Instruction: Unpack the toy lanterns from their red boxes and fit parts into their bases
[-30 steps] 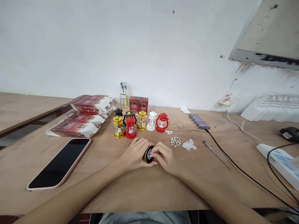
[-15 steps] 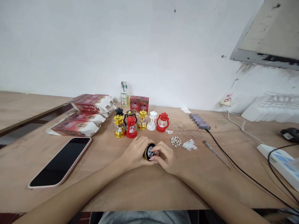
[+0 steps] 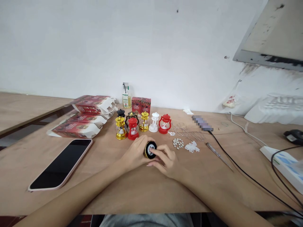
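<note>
My left hand (image 3: pixel 136 152) is wrapped round a small black and gold lantern (image 3: pixel 148 154), tipped so that its round base faces me. In the base is a pale recess whose details are too small to read. With a fingertip my right hand (image 3: pixel 168 162) touches that recess, its thumb apart below the rim. Beyond my hands stand several mini lanterns: a gold lantern (image 3: pixel 121 130), a red lantern (image 3: pixel 133 130), a white lantern (image 3: pixel 153 123) and another red lantern (image 3: pixel 165 124) among them. Right of these lie button cells (image 3: pixel 178 143) and small white pieces (image 3: pixel 192 147).
Bent wire handles (image 3: pixel 187 130) lie behind the button cells. A screwdriver (image 3: pixel 219 155), a cabled device (image 3: pixel 202 123) and a power strip (image 3: pixel 282 167) are at right. At left are a phone (image 3: pixel 61 165) and red cartons (image 3: pixel 78 126); a bottle (image 3: pixel 126 97) stands by the wall.
The lantern has shifted slightly left and its base has turned more towards me. My right thumb has come away from the base, leaving a fingertip on it.
</note>
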`<state>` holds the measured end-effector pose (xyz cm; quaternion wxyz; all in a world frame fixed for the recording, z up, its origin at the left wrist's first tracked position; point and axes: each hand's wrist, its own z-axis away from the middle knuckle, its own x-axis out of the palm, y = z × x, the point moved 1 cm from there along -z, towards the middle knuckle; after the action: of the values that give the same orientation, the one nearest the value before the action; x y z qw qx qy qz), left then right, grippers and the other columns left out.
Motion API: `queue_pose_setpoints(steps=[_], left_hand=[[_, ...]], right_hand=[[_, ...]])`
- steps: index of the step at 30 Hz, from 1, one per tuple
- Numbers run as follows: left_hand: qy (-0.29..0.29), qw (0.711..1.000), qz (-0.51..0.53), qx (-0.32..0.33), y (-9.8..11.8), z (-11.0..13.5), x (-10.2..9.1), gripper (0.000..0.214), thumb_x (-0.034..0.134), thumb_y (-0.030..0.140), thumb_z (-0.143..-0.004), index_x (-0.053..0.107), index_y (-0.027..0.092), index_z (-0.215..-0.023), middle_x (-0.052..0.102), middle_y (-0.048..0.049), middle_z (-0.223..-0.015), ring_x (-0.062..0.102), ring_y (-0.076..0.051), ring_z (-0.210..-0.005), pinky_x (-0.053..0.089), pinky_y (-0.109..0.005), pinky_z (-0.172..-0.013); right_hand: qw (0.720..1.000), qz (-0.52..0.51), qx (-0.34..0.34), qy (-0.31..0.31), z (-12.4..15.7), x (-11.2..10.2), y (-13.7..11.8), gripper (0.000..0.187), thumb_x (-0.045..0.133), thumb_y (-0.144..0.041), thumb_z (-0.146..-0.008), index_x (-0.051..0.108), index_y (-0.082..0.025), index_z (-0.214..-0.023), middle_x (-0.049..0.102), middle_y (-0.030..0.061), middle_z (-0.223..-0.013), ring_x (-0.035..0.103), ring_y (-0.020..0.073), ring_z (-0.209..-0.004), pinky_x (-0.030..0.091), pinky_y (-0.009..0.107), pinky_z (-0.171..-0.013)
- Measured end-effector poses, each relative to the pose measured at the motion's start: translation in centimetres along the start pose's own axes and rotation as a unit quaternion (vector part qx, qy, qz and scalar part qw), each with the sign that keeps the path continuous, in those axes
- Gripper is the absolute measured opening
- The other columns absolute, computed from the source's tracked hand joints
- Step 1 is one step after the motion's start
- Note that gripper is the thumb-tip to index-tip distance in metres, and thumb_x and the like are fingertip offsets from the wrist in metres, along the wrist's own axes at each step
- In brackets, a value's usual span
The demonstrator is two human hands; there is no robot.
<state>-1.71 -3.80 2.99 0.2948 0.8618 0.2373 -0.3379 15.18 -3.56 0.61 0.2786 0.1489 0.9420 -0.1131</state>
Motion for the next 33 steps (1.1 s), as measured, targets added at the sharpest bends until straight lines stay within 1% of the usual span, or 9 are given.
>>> queue_pose_setpoints(steps=[4,7,11,15,21,25,28,30,33], left_hand=[[-0.01,1.0,-0.002,-0.008,-0.06,-0.08,0.09,0.034,0.064,0.032,-0.075,0.045,0.018,-0.1,0.056,-0.0062,-0.092,0.055,-0.02,-0.084,0.045,-0.033,-0.073],[-0.007,1.0,-0.003,-0.02,0.0,-0.07,0.23,0.031,0.062,0.03,-0.076,0.045,0.018,-0.099,0.056,-0.0062,-0.091,0.055,-0.02,-0.084,0.045,-0.033,-0.074],[0.005,1.0,-0.003,-0.03,0.09,0.0,0.4,0.033,0.063,0.032,-0.075,0.044,0.019,-0.098,0.055,-0.006,-0.091,0.055,-0.02,-0.084,0.046,-0.033,-0.073],[0.019,0.999,-0.006,-0.031,0.19,0.09,0.5,0.031,0.062,0.034,-0.076,0.044,0.019,-0.097,0.055,-0.005,-0.089,0.055,-0.019,-0.082,0.046,-0.032,-0.072],[0.024,0.999,0.007,-0.032,0.38,0.04,0.55,0.033,0.062,0.04,-0.076,0.046,0.019,-0.096,0.054,-0.0044,-0.088,0.054,-0.018,-0.08,0.046,-0.031,-0.071],[0.029,0.999,0.019,-0.023,0.49,0.04,0.52,0.033,0.062,0.04,-0.077,0.045,0.018,-0.097,0.054,-0.0044,-0.088,0.054,-0.018,-0.08,0.045,-0.03,-0.071],[0.023,1.0,0.002,-0.007,0.49,0.13,0.46,0.033,0.061,0.039,-0.077,0.045,0.018,-0.097,0.055,-0.0041,-0.088,0.054,-0.018,-0.08,0.044,-0.03,-0.07],[0.007,1.0,-0.021,0.006,0.47,0.18,0.41,0.031,0.059,0.039,-0.079,0.045,0.018,-0.097,0.055,-0.0042,-0.088,0.054,-0.018,-0.08,0.043,-0.03,-0.069],[-0.012,0.999,-0.043,0.021,0.4,0.16,0.31,0.029,0.057,0.036,-0.08,0.045,0.018,-0.099,0.056,-0.0043,-0.088,0.054,-0.019,-0.081,0.041,-0.03,-0.069]], right_hand=[[0.999,0.041,0.0,0.029,-0.04,0.23,-0.27,0.023,0.056,-0.027,-0.086,0.059,-0.017,-0.106,0.058,0.0053,-0.081,0.058,0.0114,-0.064,0.047,0.022,-0.057],[0.998,0.051,-0.012,0.042,-0.06,0.27,-0.24,0.022,0.056,-0.025,-0.086,0.06,-0.017,-0.106,0.061,0.0045,-0.077,0.059,0.0122,-0.065,0.047,0.023,-0.058],[0.998,0.04,-0.015,0.048,-0.22,0.09,-0.22,0.019,0.057,-0.023,-0.085,0.061,-0.015,-0.103,0.062,0.005,-0.077,0.059,0.0123,-0.065,0.047,0.023,-0.058],[0.998,0.028,-0.01,0.052,-0.33,-0.05,-0.25,0.018,0.056,-0.021,-0.085,0.061,-0.016,-0.101,0.062,0.0054,-0.078,0.06,0.0128,-0.066,0.048,0.024,-0.059],[0.999,0.002,0.001,0.042,-0.43,-0.2,-0.31,0.017,0.053,-0.023,-0.087,0.06,-0.015,-0.1,0.061,0.0064,-0.082,0.06,0.0132,-0.071,0.049,0.024,-0.063],[0.999,-0.013,0.014,0.037,-0.47,-0.33,-0.24,0.017,0.052,-0.026,-0.088,0.059,-0.016,-0.1,0.059,0.006,-0.083,0.059,0.0126,-0.069,0.049,0.024,-0.062],[0.998,-0.062,0.026,0.016,-0.52,-0.45,-0.07,0.02,0.052,-0.031,-0.088,0.059,-0.016,-0.099,0.057,0.0059,-0.083,0.057,0.0114,-0.065,0.049,0.023,-0.06],[0.995,-0.093,0.03,0.006,-0.61,-0.53,0.02,0.019,0.05,-0.028,-0.089,0.06,-0.015,-0.097,0.057,0.0059,-0.083,0.056,0.0114,-0.066,0.049,0.023,-0.06],[0.994,-0.105,0.032,0.016,-0.76,-0.56,0.18,0.016,0.046,-0.018,-0.089,0.062,-0.016,-0.094,0.057,0.0048,-0.08,0.056,0.0115,-0.069,0.048,0.023,-0.063]])
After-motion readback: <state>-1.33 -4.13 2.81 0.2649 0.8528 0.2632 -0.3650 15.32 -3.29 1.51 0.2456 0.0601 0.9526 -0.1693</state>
